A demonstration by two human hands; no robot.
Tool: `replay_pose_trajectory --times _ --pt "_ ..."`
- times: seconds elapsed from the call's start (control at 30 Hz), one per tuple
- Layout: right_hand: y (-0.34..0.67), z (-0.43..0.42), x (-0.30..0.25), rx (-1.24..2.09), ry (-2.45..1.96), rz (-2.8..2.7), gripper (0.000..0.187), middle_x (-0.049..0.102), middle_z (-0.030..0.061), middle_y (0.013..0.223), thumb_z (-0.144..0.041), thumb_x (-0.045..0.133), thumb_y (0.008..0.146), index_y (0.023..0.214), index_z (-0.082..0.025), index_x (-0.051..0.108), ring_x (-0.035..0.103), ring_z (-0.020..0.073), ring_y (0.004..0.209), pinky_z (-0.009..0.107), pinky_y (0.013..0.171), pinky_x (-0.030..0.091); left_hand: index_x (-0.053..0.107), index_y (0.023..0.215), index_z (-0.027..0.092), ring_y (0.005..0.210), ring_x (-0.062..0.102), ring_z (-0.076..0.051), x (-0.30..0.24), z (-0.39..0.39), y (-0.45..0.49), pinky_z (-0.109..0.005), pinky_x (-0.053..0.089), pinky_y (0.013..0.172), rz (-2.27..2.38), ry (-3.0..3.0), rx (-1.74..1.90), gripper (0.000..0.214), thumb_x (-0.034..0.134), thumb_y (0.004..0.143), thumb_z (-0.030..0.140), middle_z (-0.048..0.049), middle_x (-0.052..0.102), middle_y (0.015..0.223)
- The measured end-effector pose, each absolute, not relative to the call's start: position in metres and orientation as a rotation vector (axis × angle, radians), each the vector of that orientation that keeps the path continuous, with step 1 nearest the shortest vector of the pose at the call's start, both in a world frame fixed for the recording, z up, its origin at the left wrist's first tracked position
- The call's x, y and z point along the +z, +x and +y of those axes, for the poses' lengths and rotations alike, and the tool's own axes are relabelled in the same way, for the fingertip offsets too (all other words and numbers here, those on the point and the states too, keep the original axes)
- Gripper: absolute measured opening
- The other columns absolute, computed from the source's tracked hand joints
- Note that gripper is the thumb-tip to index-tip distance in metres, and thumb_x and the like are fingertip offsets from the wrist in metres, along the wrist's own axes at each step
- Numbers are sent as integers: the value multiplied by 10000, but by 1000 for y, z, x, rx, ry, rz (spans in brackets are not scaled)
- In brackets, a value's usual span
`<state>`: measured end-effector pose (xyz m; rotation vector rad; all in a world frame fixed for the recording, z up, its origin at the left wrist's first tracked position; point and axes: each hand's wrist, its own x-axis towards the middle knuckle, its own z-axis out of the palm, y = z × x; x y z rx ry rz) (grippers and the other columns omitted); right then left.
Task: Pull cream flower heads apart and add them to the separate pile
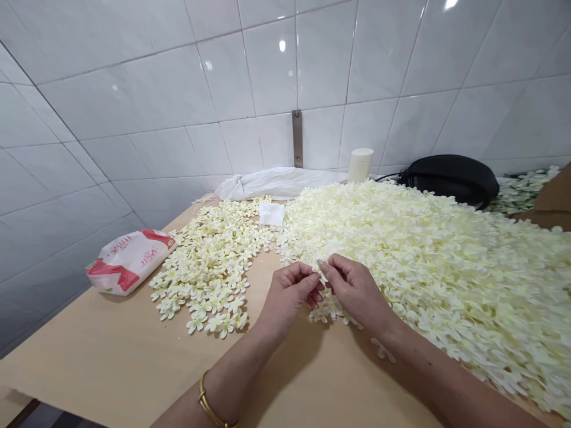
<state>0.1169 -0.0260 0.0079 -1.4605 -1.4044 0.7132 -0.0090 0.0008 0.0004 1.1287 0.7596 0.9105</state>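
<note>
Head view: I look out from the wearer's head, above the near side of the table (111, 356), facing forward and down.
Table top: seen at a slant; its left edge runs from my left border back toward the wall.
Tiled wall (165, 95): faced across the far edge; fills my upper frame.
Metal strip (297, 138): on the wall, just right of my centre line.
Left hand (289, 291), right hand (357, 291): close range, below mid-frame, both entering from beneath.
</note>
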Motion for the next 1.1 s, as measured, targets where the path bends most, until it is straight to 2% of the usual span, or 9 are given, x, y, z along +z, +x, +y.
replay_pose_trajectory --times 0.17,0.23,0.3,0.47,0.57,0.63,0.83,1.1 --pt "118 -24 8 1206 -1246 -1241 393 470 -22 516 -537 522 713 559 -187 431 413 99 488 241 490 328 534 607 129 413 495 -67 -2 4 -11 -179 370 404 690 965 870 223 707 576 268 -6 594 529" --pt "119 -23 6 1283 -1222 -1196 390 482 -13 527 -541 525 705 578 -182 442 423 99 489 246 501 343 535 605 128 410 493 -67 -2 4 -11 -178 372 397 705 1011 868 220 697 588 277 -5 590 526" --pt "119 -23 5 1133 -1302 -1219 324 477 -18 554 -488 544 711 638 -182 462 421 101 492 250 502 354 532 600 127 405 491 -68 -2 4 -11 -181 378 393 755 1103 885 212 672 618 285 1 579 517" --pt "118 -29 4 234 -1359 -1512 48 503 35 761 -232 502 776 788 -189 521 473 137 631 272 581 401 503 579 135 383 466 -63 -2 2 -10 -179 365 377 877 1213 937 241 637 660 318 19 543 482" --pt "119 -30 4 93 -1228 -1742 168 514 66 779 -163 433 807 776 -171 598 505 154 680 281 607 419 507 584 134 376 461 -60 -1 4 -12 -179 360 377 865 1197 941 264 654 645 345 24 542 479" --pt "121 -29 5 187 -1224 -1799 207 554 71 753 -167 438 810 758 -172 638 530 160 674 286 605 430 515 593 132 380 469 -58 -2 5 -13 -177 366 385 828 1145 930 270 673 626 349 23 551 483" --pt "128 -25 11 643 -1266 -1658 171 649 37 704 -257 527 770 731 -198 682 581 173 672 300 621 436 531 598 123 386 496 -63 -3 10 -15 -170 361 379 711 1000 879 279 721 574 326 2 587 499" --pt "132 -26 17 746 -1283 -1598 162 660 21 647 -274 565 731 668 -192 690 585 165 620 282 579 442 582 665 100 467 563 -92 -3 11 -16 -204 437 461 652 1016 821 239 728 585 271 -31 627 576"
